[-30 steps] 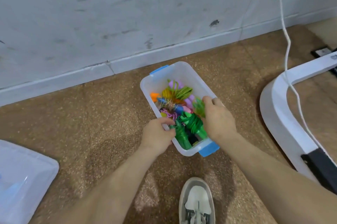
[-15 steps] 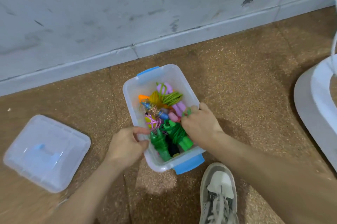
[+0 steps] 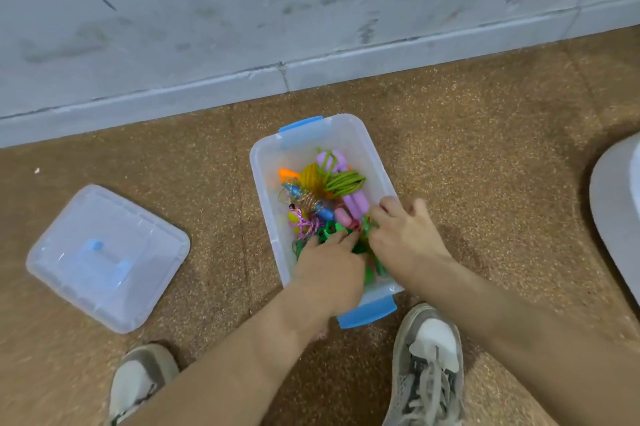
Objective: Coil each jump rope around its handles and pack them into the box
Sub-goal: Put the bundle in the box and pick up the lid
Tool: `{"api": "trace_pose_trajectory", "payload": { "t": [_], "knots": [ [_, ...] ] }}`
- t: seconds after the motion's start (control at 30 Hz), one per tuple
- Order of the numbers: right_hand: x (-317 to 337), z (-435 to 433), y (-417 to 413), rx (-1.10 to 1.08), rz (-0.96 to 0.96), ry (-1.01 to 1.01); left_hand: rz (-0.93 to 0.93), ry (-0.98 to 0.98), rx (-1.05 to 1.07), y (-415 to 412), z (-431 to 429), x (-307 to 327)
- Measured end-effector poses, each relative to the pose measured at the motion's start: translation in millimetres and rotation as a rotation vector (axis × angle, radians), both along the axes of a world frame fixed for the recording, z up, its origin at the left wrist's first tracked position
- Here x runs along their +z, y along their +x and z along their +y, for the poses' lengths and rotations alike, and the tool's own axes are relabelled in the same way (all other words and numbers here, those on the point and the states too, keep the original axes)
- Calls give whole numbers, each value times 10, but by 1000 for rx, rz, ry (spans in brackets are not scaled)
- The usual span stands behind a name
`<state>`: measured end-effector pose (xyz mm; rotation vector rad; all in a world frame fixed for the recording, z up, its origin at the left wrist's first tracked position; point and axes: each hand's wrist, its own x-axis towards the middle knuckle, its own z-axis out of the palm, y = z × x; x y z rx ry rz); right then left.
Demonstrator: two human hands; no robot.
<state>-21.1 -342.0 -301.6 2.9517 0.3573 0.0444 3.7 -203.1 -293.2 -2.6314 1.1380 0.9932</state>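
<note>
A clear plastic box (image 3: 265, 190) with blue latches stands on the brown floor. It holds several coiled jump ropes: a purple-handled rope with green cord (image 3: 343, 179), an orange and yellow rope (image 3: 306, 176), a blue-handled rope (image 3: 313, 205) and a green jump rope (image 3: 330, 229) at the near end. My left hand (image 3: 329, 268) lies palm down inside the near end, its fingers pressing on the green jump rope. My right hand (image 3: 407, 235) reaches over the right wall, with its thumb and curled fingers on the green cord. Both hands hide most of that rope.
The box's clear lid (image 3: 107, 256) lies on the floor to the left. My two shoes (image 3: 429, 363) (image 3: 138, 382) stand just in front of the box. A grey wall with a skirting (image 3: 311, 79) runs behind. A white curved base (image 3: 616, 211) is at the right edge.
My left hand has left the box's left rim and moved onto the green rope inside. My right hand stays at the green rope. The view has shifted, showing the lid and both shoes.
</note>
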Motion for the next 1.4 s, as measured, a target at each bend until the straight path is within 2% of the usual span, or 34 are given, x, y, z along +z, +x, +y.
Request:
{"api": "trace_pose_trajectory", "payload": {
  "t": [0.07,0.13,0.2,0.27,0.33,0.43,0.5,0.57,0.63,0.7,0.8,0.87,0.97,1.07,1.13,1.2,1.23,1.3,1.4],
  "knots": [
    [32,64,38,-15,-21,35,19,-5,-46,117,-20,55],
    [116,119,53,-46,16,62,79,-172,-1,199,61,116],
    [241,236,105,-107,95,124,54,-478,207,221,310,184],
    [345,346,186,-194,156,207,-88,-735,505,239,680,262],
    [448,510,277,-246,276,464,-211,-811,810,289,1098,326],
    [520,945,395,-321,328,981,-219,-563,1115,359,1766,153],
    [532,1307,476,-356,447,1219,-186,-342,1124,295,2190,-73],
    [498,1669,538,-377,655,1401,-162,-161,1058,171,2551,-295],
    [414,1964,577,-417,861,1462,-138,-49,1013,69,2820,-492],
    [279,2175,547,-424,1001,1423,-104,9,1035,17,2974,-631],
    [142,2320,480,-433,1106,1315,-91,50,994,60,3024,-691],
    [112,2325,481,-492,1113,1319,-116,4,952,164,2969,-602],
    [198,2241,572,-638,1033,1463,-214,-236,1121,443,2767,-158],
    [475,2103,752,-813,1090,1732,-241,-729,1337,793,2459,570],
    [705,2013,862,-863,1213,1886,-85,-1172,1511,859,2305,1012],
    [943,1957,921,-832,1217,2020,154,-1525,1592,742,2176,1285],
    [1065,1940,935,-794,1161,2086,278,-1597,1572,633,2086,1358],
    [1288,1892,956,-728,975,2194,501,-1608,1498,379,1907,1414],
    [1558,1621,851,-687,632,2150,827,-1582,1455,87,1791,1477]
  ]
}}
